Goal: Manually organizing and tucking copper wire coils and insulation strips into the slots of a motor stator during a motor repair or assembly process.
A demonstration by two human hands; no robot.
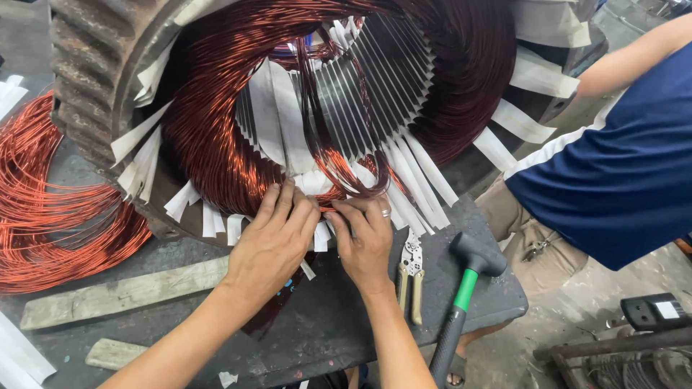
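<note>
Both hands, left hand [270, 241] and right hand [365, 241], are pinching springy, scratch-prone copper coil [339, 173] strands with closed fingers at the stator [101, 86] mouth.

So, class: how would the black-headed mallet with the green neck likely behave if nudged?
The mallet lies flat with its handle past the bench edge, so a push might tip it off. Its rounded head would probably roll little. It looks head-heavy.

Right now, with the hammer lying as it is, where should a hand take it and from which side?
Take the hammer by its dark lower handle, coming from the near table edge. The black head lies away from the person beside the pliers, and the handle's end sticks out past the edge, so fingers can wrap it freely.
</note>
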